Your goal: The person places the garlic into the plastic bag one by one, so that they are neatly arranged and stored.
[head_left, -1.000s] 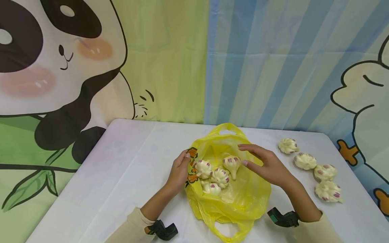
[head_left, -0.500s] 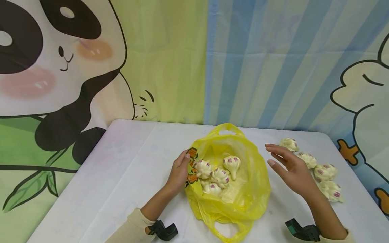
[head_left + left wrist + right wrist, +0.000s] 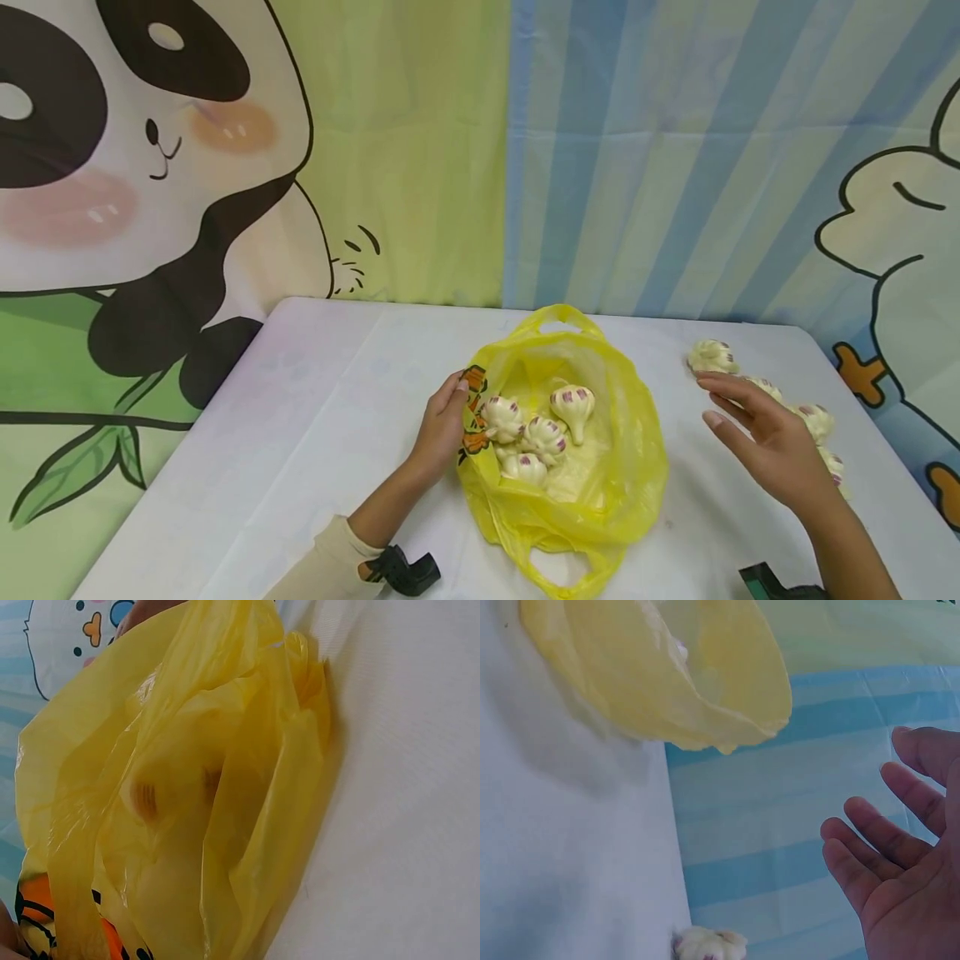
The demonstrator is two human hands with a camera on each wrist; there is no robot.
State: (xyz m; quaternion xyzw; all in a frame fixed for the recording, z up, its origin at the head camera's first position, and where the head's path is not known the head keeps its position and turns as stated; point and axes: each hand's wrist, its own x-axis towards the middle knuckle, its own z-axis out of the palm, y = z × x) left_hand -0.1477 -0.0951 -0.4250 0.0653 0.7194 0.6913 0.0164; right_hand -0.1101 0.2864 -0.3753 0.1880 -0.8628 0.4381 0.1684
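A yellow plastic bag [image 3: 630, 467] stands with its mouth spread wide on the table. Inside it lie several garlic bulbs [image 3: 572, 405], white with purple marks. My left hand [image 3: 437, 433] pinches the bag's left rim, thumb inside by the printed orange pattern. To the right of the bag, my right hand [image 3: 772, 442] hovers over the table with fingers loosely spread and nothing in them. It is close to a row of garlic bulbs [image 3: 712, 357] and partly hides some of them. In the right wrist view one garlic bulb [image 3: 711, 943] shows at the bottom edge.
The white table [image 3: 300, 467] ends at the back against a printed cloth backdrop [image 3: 637, 167] with a panda on its left side. A black wrist camera [image 3: 408, 571] sits on the left wrist, low over the table.
My right hand has moved right, from over the bag's mouth to beside the row of garlic bulbs. My left hand and the bag have stayed in place.
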